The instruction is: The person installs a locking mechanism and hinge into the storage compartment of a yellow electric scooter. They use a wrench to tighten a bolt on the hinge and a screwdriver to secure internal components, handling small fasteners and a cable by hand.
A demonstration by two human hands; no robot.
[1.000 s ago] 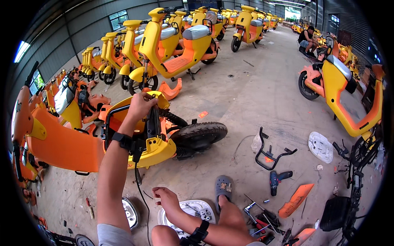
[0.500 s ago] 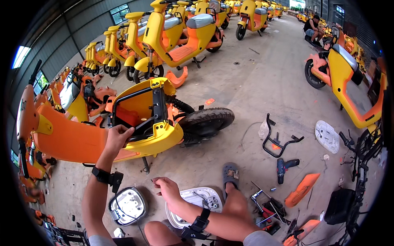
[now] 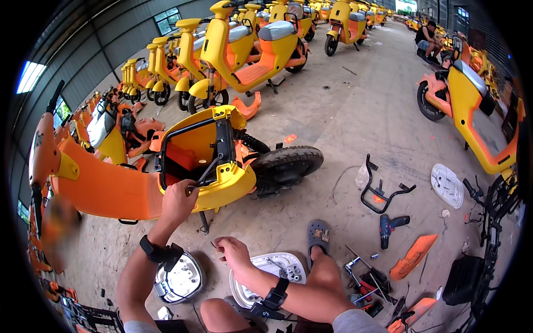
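- Grey floor (image 3: 355, 130) in the head view, rows of yellow-orange scooters (image 3: 280, 55) behind.
- Opened scooter (image 3: 227, 191): ahead, toward the left.
- Left hand (image 3: 179, 201): fingers curled at its near side; whether gripping the dark strip (image 3: 207, 175), cannot tell.
- Right hand (image 3: 234, 254): fingers bent near the white shell (image 3: 241, 294); cannot tell if grasping anything.

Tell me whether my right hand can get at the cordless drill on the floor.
Probably yes: nothing lies on the cordless drill. The grey clog and the leg in it come between it and your right hand, so you'd likely reach across them.
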